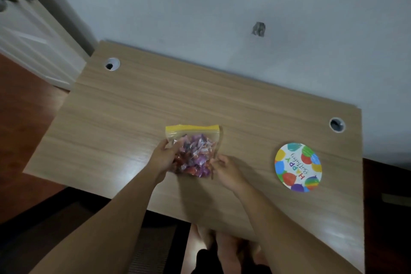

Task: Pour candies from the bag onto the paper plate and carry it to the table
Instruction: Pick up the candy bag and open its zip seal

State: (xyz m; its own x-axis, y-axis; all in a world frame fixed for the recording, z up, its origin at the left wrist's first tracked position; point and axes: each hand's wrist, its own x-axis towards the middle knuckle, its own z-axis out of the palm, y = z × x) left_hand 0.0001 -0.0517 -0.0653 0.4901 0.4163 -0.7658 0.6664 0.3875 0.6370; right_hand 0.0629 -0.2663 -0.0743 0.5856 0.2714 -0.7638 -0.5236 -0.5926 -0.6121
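Candies in purple, red and orange wrappers fill one clear plastic zip bag with a yellow seal strip (193,151), which sits near the middle of a light wood-grain desk (133,113), close to the front edge where the person stands. The bag's long axis runs away from the person, with the yellow strip at the far end and apparently still pressed closed. The left hand (163,159) is clamped on the bag's left side, fingers wrapped against the plastic. The right hand (224,168) pinches the bag's lower right edge between closed fingertips. Both hands touch the bag, so neither is nearer; the seal lies beyond both of them, further from the body. One round paper plate printed with coloured balloons and the words Happy Birthday (298,167) lies flat on the same desk, well apart from the bag and off to the person's right, so the right hand is the nearer one to it. The plate holds nothing. By my judgement, the bag must be opened at its far end and brought rightward over the plate before pouring. Counted: one bag, one plate, two hands, many candies too crowded to number. Two round cable holes pierce the desk, one at the far left corner (112,64) and one at the far right (337,124). A pale wall rises behind the desk.
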